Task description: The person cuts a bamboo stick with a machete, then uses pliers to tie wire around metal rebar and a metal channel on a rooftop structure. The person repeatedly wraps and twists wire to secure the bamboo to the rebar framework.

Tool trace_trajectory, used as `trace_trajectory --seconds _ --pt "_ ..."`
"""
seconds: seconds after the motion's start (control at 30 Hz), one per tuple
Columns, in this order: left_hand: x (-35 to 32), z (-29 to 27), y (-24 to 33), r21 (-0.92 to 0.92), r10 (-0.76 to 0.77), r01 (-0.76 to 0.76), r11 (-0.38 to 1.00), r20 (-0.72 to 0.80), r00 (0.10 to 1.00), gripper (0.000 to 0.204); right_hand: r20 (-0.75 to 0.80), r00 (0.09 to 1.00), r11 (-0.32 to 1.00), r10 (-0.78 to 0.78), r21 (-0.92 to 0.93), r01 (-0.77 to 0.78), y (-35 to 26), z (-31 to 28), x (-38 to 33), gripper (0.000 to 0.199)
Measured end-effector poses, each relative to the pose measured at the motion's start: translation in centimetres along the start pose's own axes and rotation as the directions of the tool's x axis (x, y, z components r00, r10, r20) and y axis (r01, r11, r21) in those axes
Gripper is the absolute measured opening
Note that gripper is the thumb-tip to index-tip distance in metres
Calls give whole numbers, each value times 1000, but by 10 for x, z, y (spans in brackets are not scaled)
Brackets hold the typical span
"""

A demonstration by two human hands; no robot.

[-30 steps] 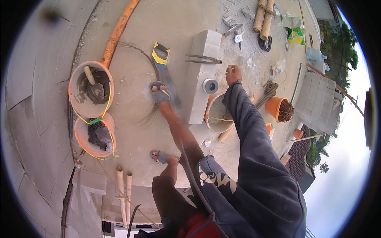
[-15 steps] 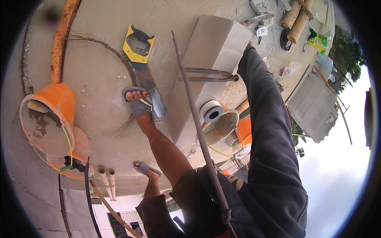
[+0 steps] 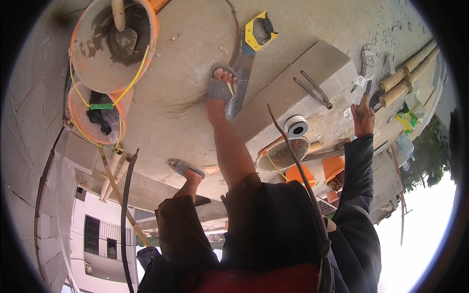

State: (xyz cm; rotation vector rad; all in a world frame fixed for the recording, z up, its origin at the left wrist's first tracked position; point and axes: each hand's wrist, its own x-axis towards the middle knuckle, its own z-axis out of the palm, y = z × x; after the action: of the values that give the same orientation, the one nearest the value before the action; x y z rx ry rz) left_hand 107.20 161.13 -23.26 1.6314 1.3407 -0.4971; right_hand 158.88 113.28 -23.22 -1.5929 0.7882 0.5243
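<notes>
On the right, my right hand (image 3: 363,119) is closed round a tool with a wooden handle (image 3: 364,101) and a narrow dark blade pointing away from me. Its exact kind is hard to make out. Left of the hand lies a long grey block (image 3: 312,68) with metal pincers (image 3: 315,90) resting open-legged on top. A spool of white line (image 3: 296,126) sits against the block's near side. Across the block, by my sandalled foot (image 3: 222,88), lies a handsaw (image 3: 244,63) with a yellow and black handle. My left hand is out of view.
Orange mortar buckets (image 3: 78,58) stand at left, one containing a trowel (image 3: 124,41). A mortar-crusted basin (image 3: 283,154) and orange containers (image 3: 333,167) are near my right side. Bamboo poles (image 3: 408,73) lie far right. A dark ribbed rod (image 3: 293,151) crosses the foreground.
My right hand, hidden behind the block before, has come into view with the wooden-handled tool, which lay beside the block. My view has shifted, moving the saw and block rightward in the picture.
</notes>
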Motion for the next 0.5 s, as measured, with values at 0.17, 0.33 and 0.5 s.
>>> trace_trajectory --seconds 0.17,0.33,0.5 --pt "-260 -118 -191 225 -399 392 892 -18 917 49 159 974 975 161 -177 -132 15 101 -226 39" --pt "-432 -137 -343 150 -685 678 719 -10 729 49 390 915 780 107 -603 165 80 183 -385 30" --pt "-500 -76 -420 -109 -795 799 591 88 600 49 706 704 290 73 -691 662 144 321 -539 25"
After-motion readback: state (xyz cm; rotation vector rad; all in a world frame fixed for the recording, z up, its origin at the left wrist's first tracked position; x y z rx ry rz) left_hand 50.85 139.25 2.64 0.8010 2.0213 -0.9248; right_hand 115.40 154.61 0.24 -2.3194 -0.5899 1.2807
